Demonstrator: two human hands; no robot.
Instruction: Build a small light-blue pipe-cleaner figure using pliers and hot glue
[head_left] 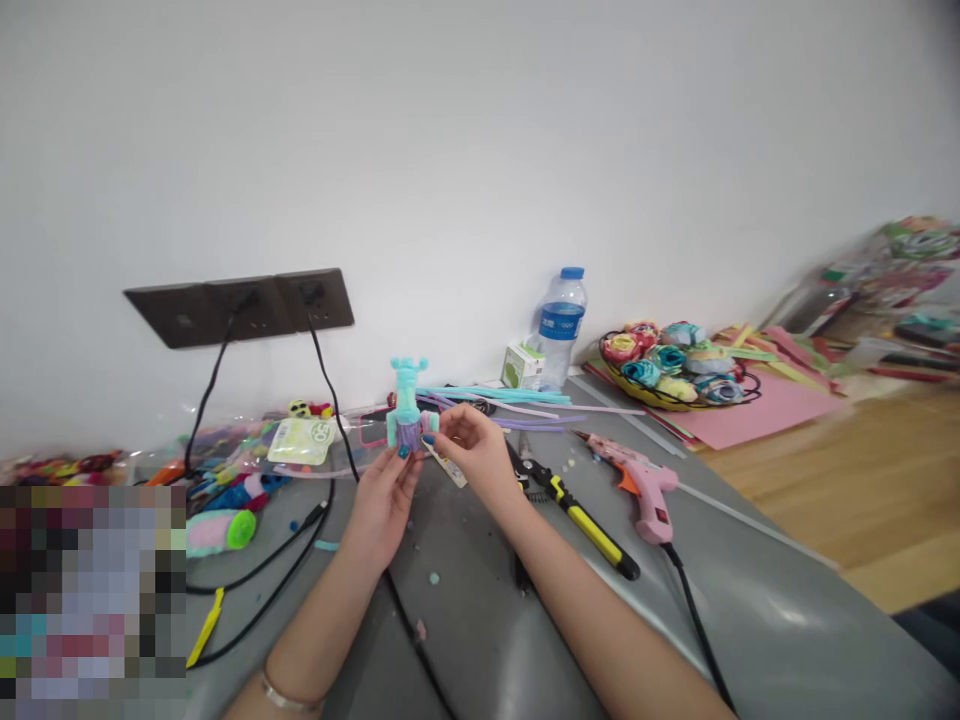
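Both my hands hold a small pipe-cleaner figure (407, 405) upright above the grey mat (480, 620). It is teal with a purple lower part and a forked top. My left hand (381, 500) grips its base from below. My right hand (474, 450) pinches its right side with the fingertips. A small white tube-like item (448, 467) lies just under my right fingers.
A pink glue gun (641, 487) with a black cord and yellow-handled pliers (581, 520) lie to the right. Teal and purple pipe cleaners (499, 402), a water bottle (560, 327) and a basket of fabric flowers (675, 365) sit at the back. Black cables run from wall sockets (240, 305); craft clutter (225, 475) lies left.
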